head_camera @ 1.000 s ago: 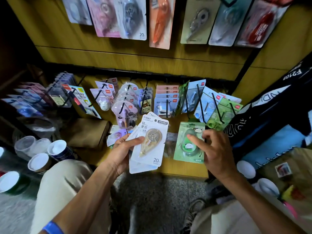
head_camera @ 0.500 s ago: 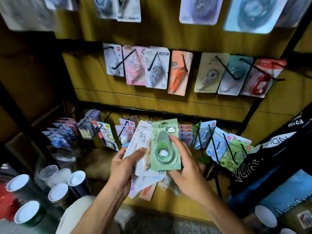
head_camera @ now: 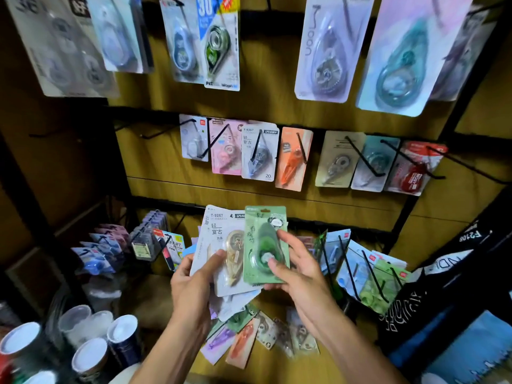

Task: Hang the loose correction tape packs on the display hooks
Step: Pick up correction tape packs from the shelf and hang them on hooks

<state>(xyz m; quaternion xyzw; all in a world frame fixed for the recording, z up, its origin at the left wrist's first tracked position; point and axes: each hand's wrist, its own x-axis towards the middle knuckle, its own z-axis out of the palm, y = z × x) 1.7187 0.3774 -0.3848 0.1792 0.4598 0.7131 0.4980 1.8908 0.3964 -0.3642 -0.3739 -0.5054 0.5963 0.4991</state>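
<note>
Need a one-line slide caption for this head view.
Right hand holds a green correction tape pack; left hand grips a stack of packs below display hooks.

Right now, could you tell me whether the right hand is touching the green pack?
Touching. The head view shows the right hand gripping the green pack, fingers curled over its front.
</note>
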